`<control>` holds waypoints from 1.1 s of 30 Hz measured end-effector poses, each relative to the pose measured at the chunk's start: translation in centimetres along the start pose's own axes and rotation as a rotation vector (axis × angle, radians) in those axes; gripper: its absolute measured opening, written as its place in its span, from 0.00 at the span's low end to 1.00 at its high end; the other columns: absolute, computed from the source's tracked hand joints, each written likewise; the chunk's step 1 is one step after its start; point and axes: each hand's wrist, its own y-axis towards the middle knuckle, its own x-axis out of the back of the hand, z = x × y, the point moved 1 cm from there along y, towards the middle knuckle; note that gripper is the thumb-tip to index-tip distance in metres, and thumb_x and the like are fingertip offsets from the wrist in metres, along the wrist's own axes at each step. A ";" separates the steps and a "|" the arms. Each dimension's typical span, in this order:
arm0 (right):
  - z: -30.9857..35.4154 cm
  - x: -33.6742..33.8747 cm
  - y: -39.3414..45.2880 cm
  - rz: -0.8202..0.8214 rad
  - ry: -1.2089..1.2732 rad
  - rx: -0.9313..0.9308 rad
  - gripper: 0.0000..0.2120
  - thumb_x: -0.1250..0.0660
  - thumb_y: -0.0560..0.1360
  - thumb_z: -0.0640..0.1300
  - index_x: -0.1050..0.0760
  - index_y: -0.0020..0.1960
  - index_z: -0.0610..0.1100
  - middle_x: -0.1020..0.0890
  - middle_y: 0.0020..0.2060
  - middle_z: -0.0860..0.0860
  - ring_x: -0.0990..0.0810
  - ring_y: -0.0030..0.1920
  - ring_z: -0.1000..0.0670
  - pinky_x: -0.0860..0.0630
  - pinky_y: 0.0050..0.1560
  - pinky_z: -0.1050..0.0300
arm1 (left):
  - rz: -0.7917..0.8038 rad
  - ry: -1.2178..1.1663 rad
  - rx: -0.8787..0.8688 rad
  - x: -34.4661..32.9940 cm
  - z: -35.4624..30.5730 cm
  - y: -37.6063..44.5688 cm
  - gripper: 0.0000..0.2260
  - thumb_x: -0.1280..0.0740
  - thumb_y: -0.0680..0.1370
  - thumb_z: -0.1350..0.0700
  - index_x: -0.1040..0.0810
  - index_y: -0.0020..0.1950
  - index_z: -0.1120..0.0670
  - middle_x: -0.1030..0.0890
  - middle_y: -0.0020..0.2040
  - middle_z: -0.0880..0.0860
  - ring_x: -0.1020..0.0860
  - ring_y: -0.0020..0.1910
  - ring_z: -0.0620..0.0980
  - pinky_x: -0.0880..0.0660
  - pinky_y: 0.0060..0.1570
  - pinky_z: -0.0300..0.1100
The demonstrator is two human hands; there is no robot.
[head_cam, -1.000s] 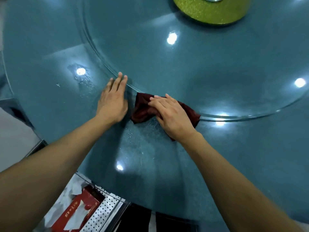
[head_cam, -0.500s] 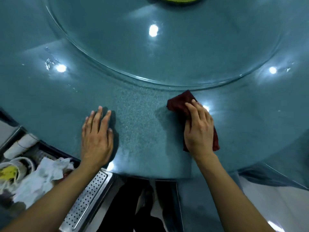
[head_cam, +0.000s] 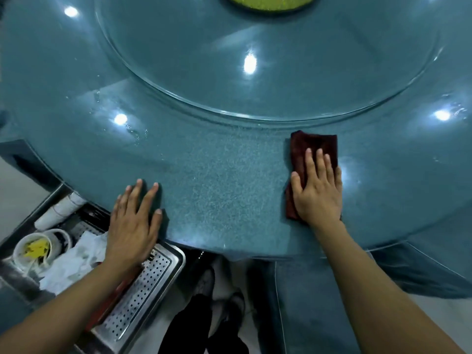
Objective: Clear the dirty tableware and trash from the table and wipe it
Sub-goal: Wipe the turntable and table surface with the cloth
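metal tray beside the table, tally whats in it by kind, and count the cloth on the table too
White cups lying stacked in the perforated metal tray: 2, at and
Round bowls: 2, one holding yellow scraps and one behind it
Crumpled white tissue heaps: 1
Dark red folded cloths under the right hand: 1
Total: 6

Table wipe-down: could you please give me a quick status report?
Right hand flat on the dark red cloth, pressing it to the table. Left hand flat on the near edge. Droplets left of it; nothing in the way.
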 end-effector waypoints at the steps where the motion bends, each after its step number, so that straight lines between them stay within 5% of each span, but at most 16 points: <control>1: 0.2 -0.1 0.5 -0.010 -0.002 -0.079 0.33 0.53 0.80 0.62 0.49 0.82 0.51 0.46 0.81 0.48 0.50 0.81 0.49 0.56 0.80 0.46 | 0.006 0.005 -0.016 -0.1 0.4 0.1 0.27 0.53 0.83 0.41 0.45 0.83 0.46 0.45 0.83 0.54 0.46 0.81 0.57 0.47 0.79 0.58; 7: 4.2 -1.0 3.6 0.026 0.001 -0.139 0.32 0.54 0.81 0.57 0.53 0.82 0.49 0.50 0.82 0.47 0.53 0.81 0.48 0.58 0.80 0.44 | -0.013 -0.005 -0.070 -0.9 0.8 0.0 0.27 0.53 0.84 0.43 0.46 0.83 0.48 0.48 0.83 0.55 0.50 0.82 0.58 0.51 0.79 0.58; 16: 24.3 -5.1 2.5 0.043 0.066 0.256 0.32 0.50 0.79 0.55 0.42 0.81 0.47 0.40 0.79 0.44 0.44 0.80 0.46 0.52 0.79 0.42 | 0.033 -0.120 -0.091 -0.7 1.5 0.2 0.27 0.50 0.84 0.42 0.48 0.83 0.46 0.51 0.84 0.52 0.54 0.83 0.54 0.56 0.80 0.54; 20: 28.8 -5.9 0.5 0.105 0.057 0.403 0.32 0.54 0.78 0.56 0.42 0.81 0.49 0.41 0.80 0.46 0.44 0.80 0.47 0.54 0.79 0.44 | 0.057 -0.256 -0.140 1.1 3.5 0.5 0.28 0.42 0.83 0.48 0.46 0.83 0.50 0.46 0.83 0.50 0.47 0.82 0.51 0.52 0.80 0.48; 23: 27.0 -5.4 -0.6 0.083 0.071 0.315 0.31 0.53 0.78 0.55 0.43 0.81 0.51 0.41 0.80 0.48 0.44 0.80 0.48 0.54 0.79 0.45 | 0.079 -0.133 -0.118 2.3 6.8 0.7 0.30 0.39 0.82 0.44 0.46 0.82 0.47 0.48 0.83 0.52 0.42 0.79 0.56 0.44 0.78 0.55; 28: 16.4 -3.8 -4.3 -0.027 0.051 -0.107 0.31 0.53 0.79 0.55 0.46 0.82 0.51 0.43 0.81 0.47 0.46 0.80 0.47 0.53 0.80 0.44 | 0.133 0.028 -0.047 4.0 14.6 2.0 0.35 0.54 0.78 0.30 0.50 0.83 0.42 0.51 0.84 0.56 0.50 0.82 0.59 0.51 0.80 0.55; 33: 12.1 -2.5 -5.2 0.029 0.030 -0.310 0.31 0.57 0.80 0.57 0.54 0.82 0.52 0.51 0.82 0.49 0.54 0.81 0.49 0.60 0.80 0.44 | 0.233 0.054 -0.088 4.1 15.2 2.1 0.33 0.57 0.81 0.30 0.65 0.81 0.39 0.65 0.82 0.53 0.62 0.82 0.55 0.62 0.79 0.48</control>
